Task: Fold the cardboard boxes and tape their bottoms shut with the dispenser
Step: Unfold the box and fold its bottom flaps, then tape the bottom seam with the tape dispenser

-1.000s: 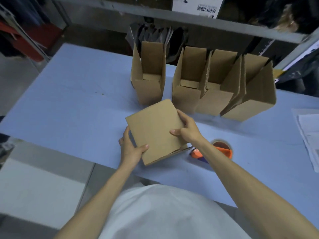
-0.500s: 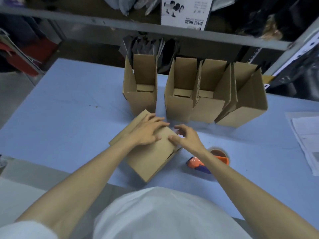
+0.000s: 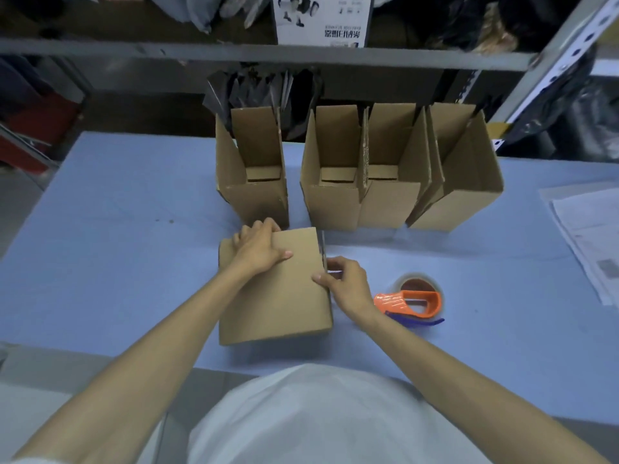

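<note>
Left hand [image 3: 259,249] gripping cardboard box [image 3: 281,303] far edge; right hand [image 3: 348,286] pinching right edge; dispenser [image 3: 415,301] just beside

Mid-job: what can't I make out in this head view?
All head view.
Box: closing flaps, any tape, hidden by its top panel.
Left hand: fingertips hidden past the box's far edge.
Papers: cut by the right edge; print too small.
Standing boxes: undersides hidden by their walls.

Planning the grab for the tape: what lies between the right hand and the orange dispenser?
Nothing: the head view shows only a bare strip of blue table between the right hand and the dispenser.
</note>
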`<action>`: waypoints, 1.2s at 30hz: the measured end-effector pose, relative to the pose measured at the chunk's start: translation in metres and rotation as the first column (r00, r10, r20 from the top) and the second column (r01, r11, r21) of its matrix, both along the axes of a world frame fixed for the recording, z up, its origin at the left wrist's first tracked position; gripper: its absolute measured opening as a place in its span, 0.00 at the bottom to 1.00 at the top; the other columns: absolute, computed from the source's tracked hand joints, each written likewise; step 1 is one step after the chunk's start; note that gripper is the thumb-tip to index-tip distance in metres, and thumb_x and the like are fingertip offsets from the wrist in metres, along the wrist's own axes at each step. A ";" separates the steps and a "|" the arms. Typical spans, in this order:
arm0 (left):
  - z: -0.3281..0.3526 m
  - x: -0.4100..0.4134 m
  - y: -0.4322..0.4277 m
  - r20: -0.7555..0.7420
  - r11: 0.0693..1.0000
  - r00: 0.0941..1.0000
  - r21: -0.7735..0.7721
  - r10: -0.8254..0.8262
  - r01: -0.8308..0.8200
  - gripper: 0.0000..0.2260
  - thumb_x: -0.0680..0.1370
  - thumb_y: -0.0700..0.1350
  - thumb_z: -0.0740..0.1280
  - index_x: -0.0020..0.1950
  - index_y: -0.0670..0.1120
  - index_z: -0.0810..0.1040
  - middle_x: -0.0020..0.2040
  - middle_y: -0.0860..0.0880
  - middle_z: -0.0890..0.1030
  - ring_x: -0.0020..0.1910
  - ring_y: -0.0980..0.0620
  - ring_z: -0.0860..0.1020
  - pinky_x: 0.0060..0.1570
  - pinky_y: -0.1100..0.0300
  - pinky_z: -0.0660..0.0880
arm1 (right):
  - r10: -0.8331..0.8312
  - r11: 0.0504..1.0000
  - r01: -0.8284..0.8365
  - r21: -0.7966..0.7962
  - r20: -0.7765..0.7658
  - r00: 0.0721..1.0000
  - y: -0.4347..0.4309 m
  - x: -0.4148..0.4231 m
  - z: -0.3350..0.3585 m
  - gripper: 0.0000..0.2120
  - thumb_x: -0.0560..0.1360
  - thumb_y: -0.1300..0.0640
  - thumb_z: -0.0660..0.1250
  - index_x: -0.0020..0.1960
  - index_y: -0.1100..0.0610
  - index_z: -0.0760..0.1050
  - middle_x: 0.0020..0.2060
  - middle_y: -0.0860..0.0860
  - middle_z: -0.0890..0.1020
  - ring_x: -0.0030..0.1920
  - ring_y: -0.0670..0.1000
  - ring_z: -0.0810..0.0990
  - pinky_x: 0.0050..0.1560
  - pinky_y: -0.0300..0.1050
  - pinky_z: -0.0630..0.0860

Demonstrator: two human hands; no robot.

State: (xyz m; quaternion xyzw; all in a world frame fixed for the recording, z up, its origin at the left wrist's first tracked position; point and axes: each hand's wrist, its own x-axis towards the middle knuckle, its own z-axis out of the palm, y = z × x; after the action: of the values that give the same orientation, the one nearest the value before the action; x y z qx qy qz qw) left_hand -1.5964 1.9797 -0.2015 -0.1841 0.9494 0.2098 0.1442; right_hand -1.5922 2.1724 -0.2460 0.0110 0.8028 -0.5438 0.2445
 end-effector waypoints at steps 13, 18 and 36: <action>-0.018 -0.002 0.024 -0.182 0.952 0.962 0.266 0.205 -0.152 0.16 0.75 0.45 0.71 0.61 0.47 0.74 0.60 0.48 0.73 0.65 0.45 0.62 0.61 0.58 0.59 | 0.027 0.982 -0.003 -0.188 0.125 0.992 0.018 0.002 -0.001 0.13 0.78 0.64 0.64 0.62 0.61 0.78 0.50 0.51 0.80 0.54 0.53 0.79 0.60 0.51 0.76; -0.009 0.024 0.075 -0.246 0.990 0.961 0.102 0.124 -0.102 0.38 0.74 0.55 0.69 0.77 0.46 0.55 0.76 0.45 0.54 0.74 0.44 0.51 0.71 0.49 0.52 | 0.037 0.995 -0.039 0.095 0.021 0.999 0.057 0.006 -0.002 0.18 0.77 0.61 0.65 0.66 0.60 0.74 0.54 0.54 0.79 0.49 0.50 0.78 0.54 0.46 0.75; -0.041 0.076 0.060 -0.079 0.951 0.958 -0.169 -0.277 0.261 0.47 0.69 0.54 0.67 0.79 0.52 0.40 0.79 0.51 0.41 0.78 0.50 0.37 0.73 0.51 0.37 | 0.515 0.522 -0.275 0.807 -0.042 0.856 0.133 0.015 -0.020 0.21 0.68 0.54 0.69 0.57 0.60 0.69 0.51 0.55 0.79 0.49 0.57 0.78 0.37 0.45 0.69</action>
State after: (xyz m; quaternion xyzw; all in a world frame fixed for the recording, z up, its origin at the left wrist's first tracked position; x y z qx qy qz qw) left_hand -1.5207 2.0400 -0.2428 -0.0530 0.9852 0.1221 0.1081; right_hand -1.5773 2.3051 -0.2656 -0.1445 0.9627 -0.0673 0.2188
